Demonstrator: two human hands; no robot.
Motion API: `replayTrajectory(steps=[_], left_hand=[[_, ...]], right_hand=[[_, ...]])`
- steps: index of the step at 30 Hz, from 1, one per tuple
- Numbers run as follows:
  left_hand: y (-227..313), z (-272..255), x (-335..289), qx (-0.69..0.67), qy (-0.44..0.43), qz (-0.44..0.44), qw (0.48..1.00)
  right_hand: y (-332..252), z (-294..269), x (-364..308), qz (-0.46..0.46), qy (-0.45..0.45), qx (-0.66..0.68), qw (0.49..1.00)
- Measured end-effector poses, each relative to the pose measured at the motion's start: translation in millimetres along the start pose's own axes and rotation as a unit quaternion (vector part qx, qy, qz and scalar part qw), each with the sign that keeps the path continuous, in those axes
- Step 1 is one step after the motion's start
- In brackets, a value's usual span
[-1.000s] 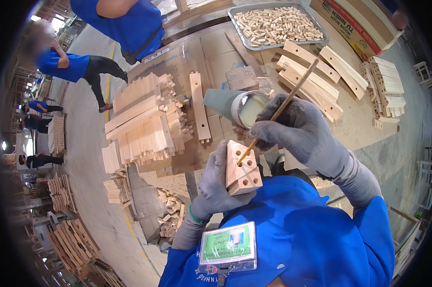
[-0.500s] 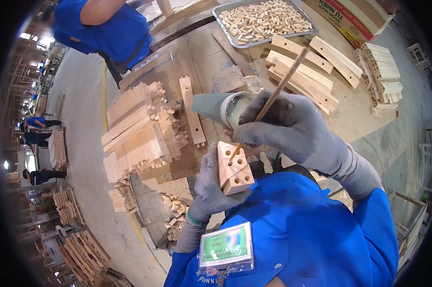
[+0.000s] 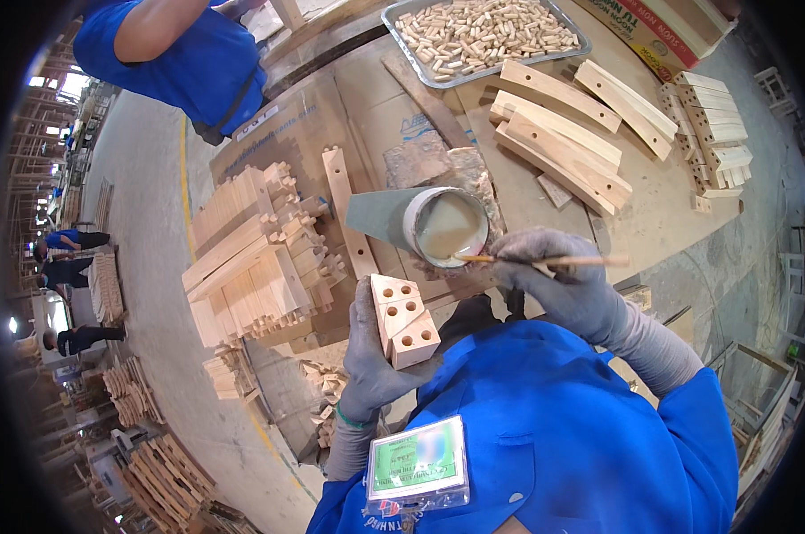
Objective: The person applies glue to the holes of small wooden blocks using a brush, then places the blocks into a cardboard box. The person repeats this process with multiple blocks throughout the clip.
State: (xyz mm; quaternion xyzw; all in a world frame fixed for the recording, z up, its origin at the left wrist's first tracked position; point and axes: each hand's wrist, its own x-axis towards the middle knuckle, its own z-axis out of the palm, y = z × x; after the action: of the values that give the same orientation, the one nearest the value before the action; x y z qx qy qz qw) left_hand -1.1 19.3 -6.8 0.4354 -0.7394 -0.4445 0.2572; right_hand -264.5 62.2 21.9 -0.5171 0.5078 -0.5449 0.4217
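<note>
My left hand (image 3: 367,351), in a grey glove, is closed around a small bundle of wooden pieces (image 3: 402,322), whose pale end faces are turned up and show several round holes. My right hand (image 3: 558,274), gloved too, grips a thin wooden stick (image 3: 589,261). The stick's tip lies at the near inner rim of a round pot (image 3: 410,224) with cloudy, whitish-tan liquid (image 3: 449,230) inside. Just left of the pot, a long wooden bar (image 3: 351,214) with holes lies on the cardboard.
A metal tray (image 3: 474,76) full of short dowels stands at the back. Curved wooden slats (image 3: 563,156) lie to the right, with stacked drilled pieces (image 3: 710,133) beyond. Piled tenoned pieces (image 3: 260,267) are at left. A co-worker in blue (image 3: 175,58) stands at the far left.
My right hand has drawn back and down from above the blocks, bringing the stick's tip to the pot. The blocks in my left hand have shifted slightly left.
</note>
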Motion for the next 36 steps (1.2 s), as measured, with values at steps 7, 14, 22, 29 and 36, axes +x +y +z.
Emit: replayTrajectory(steps=[7, 14, 22, 29, 36], left_hand=[[-2, -2, 4, 0.023, -0.011, -0.014, 1.0], [10, -1, 12, 0.064, -0.025, 0.019, 0.997], [12, 1, 9, 0.088, -0.023, 0.075, 0.993], [18, 5, 4, 0.076, -0.026, 0.083, 0.993], [19, 6, -2, 0.058, -0.05, 0.026, 0.997]], right_hand=[[-8, 22, -2, -0.222, -0.003, -0.213, 0.951], [-61, 5, 35, 0.092, 0.101, 0.099, 0.986], [-75, 4, 61, 0.18, -0.045, 0.101, 0.977], [-67, 9, 56, 0.139, -0.109, 0.004, 0.984], [-83, 2, 53, 0.135, -0.142, 0.011, 0.981]])
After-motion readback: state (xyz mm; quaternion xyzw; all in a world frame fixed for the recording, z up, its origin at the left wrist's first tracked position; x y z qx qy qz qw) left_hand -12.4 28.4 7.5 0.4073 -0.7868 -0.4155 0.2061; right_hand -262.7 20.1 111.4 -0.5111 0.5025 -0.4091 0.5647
